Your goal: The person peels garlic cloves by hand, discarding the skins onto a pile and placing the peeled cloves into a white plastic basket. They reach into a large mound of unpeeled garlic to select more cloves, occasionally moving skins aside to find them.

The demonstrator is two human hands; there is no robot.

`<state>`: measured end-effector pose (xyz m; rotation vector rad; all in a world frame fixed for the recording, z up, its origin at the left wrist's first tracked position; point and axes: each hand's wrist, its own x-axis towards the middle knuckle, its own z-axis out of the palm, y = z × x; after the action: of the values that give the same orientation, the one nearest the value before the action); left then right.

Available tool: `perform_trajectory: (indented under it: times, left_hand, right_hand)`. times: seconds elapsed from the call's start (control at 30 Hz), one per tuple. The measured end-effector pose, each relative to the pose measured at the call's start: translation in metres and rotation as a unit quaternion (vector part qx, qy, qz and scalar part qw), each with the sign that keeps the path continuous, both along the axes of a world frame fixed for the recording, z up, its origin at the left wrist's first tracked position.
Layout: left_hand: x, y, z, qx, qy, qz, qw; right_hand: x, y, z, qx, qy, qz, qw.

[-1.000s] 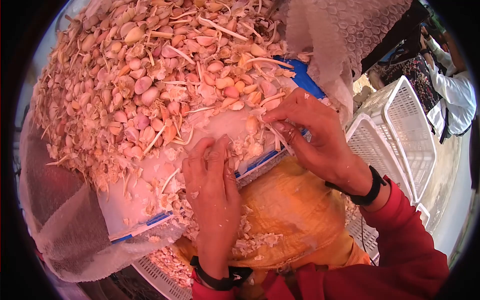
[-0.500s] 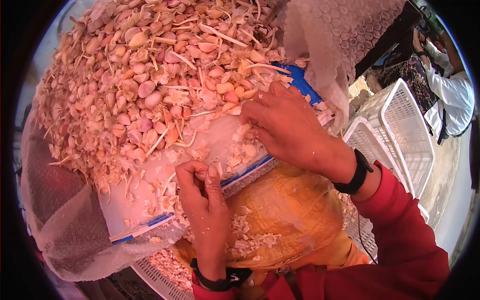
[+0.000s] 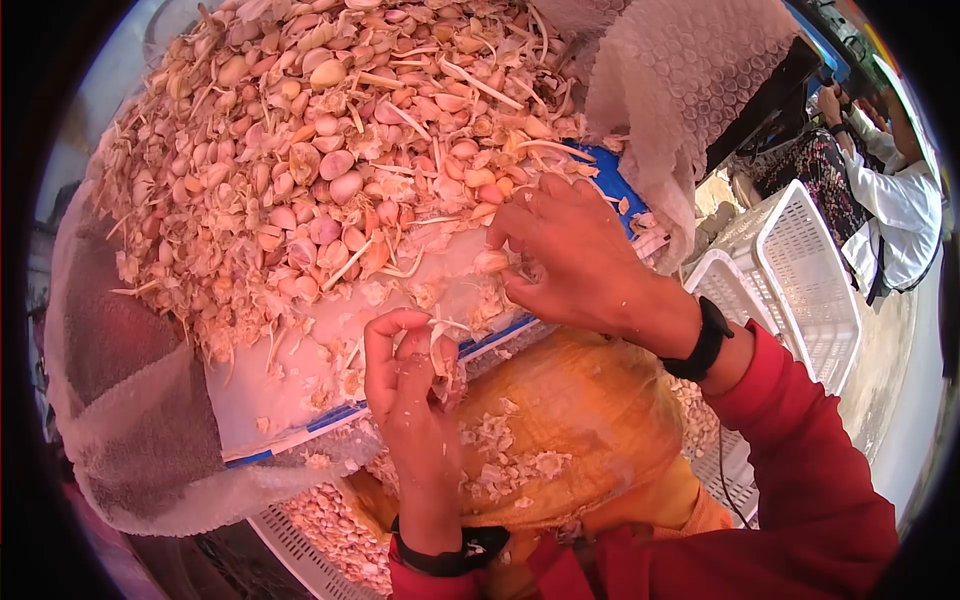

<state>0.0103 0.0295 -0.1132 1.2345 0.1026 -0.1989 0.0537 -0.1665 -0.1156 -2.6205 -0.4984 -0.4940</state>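
A large heap of garlic cloves (image 3: 300, 170), with skins and pale stems mixed in, covers the back of a white board (image 3: 240, 420) with a blue edge. Near the board's front edge, my left hand (image 3: 415, 385) holds bits of garlic skin and stem between bent fingers and thumb. My right hand (image 3: 575, 250) is at the heap's right edge, its fingers curled near a pale clove (image 3: 490, 261); whether it grips anything is hidden. Loose peelings lie on the board and on the orange cloth (image 3: 560, 420) below my hands.
White perforated crates (image 3: 810, 270) stand at the right. Another crate (image 3: 290, 550) with cloves sits at the bottom left. Bubble wrap (image 3: 690, 70) hangs at the back right, beside a blue object (image 3: 615, 185). A person in a white top (image 3: 900, 210) sits at the far right.
The view has shifted, so the heap appears farther right. My left hand's fingers have parted somewhat, and skin and stem now show in them. My right hand stays near the same spot, fingers curled.
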Motion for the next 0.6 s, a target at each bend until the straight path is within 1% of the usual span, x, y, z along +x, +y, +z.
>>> perform_trajectory:
  times: [0.03,0.1,0.17,0.2,0.27,0.3,0.37,0.4,0.43,0.47,0.5,0.53,0.57,0.6]
  left_hand:
    - [-0.001,0.0,0.001,-0.071,0.029,-0.004,0.997]
    - [0.001,-0.003,0.005,-0.209,0.082,-0.01,0.974]
    - [-0.001,-0.005,0.014,-0.268,0.091,-0.05,0.958]
    - [-0.003,-0.004,0.019,-0.296,0.095,-0.068,0.948]
    - [-0.011,-0.001,0.031,-0.292,0.116,-0.054,0.948]
    - [-0.015,0.004,0.029,-0.291,0.128,-0.045,0.947]
    - [-0.024,0.014,0.025,-0.29,0.153,-0.026,0.944]
    - [-0.027,0.024,0.019,-0.322,0.156,-0.041,0.933]
    - [-0.031,0.037,0.018,-0.35,0.155,-0.053,0.922]
    - [-0.037,0.043,0.022,-0.332,0.134,-0.042,0.933]
    - [-0.046,0.057,0.028,-0.291,0.101,0.014,0.951]
    - [-0.059,0.07,0.033,-0.249,0.069,0.069,0.964]
    - [-0.072,0.082,0.039,-0.207,0.039,0.121,0.97]
    - [-0.08,0.1,0.047,-0.16,-0.03,0.194,0.967]
  right_hand:
    - [-0.003,0.002,0.007,0.015,0.009,0.002,1.0]
    - [-0.009,0.01,0.028,0.033,0.013,0.02,0.999]
    - [-0.025,0.024,0.053,0.041,0.009,0.054,0.998]
    - [-0.031,0.033,0.056,0.047,-0.01,0.066,0.997]
    - [-0.038,0.047,0.057,0.055,-0.02,0.081,0.995]
    - [-0.04,0.052,0.058,0.057,-0.026,0.088,0.994]
    - [-0.043,0.057,0.061,0.105,-0.038,0.103,0.988]
    - [-0.045,0.059,0.061,0.132,-0.044,0.114,0.984]
    - [-0.048,0.059,0.063,0.146,-0.04,0.088,0.985]
    - [-0.052,0.056,0.065,0.162,-0.037,0.067,0.984]
    - [-0.055,0.056,0.068,0.183,-0.038,0.03,0.982]
    - [-0.062,0.051,0.068,0.211,-0.01,0.004,0.977]
    - [-0.066,0.048,0.063,0.242,-0.011,-0.003,0.97]
    - [-0.072,0.042,0.059,0.221,-0.004,-0.01,0.975]
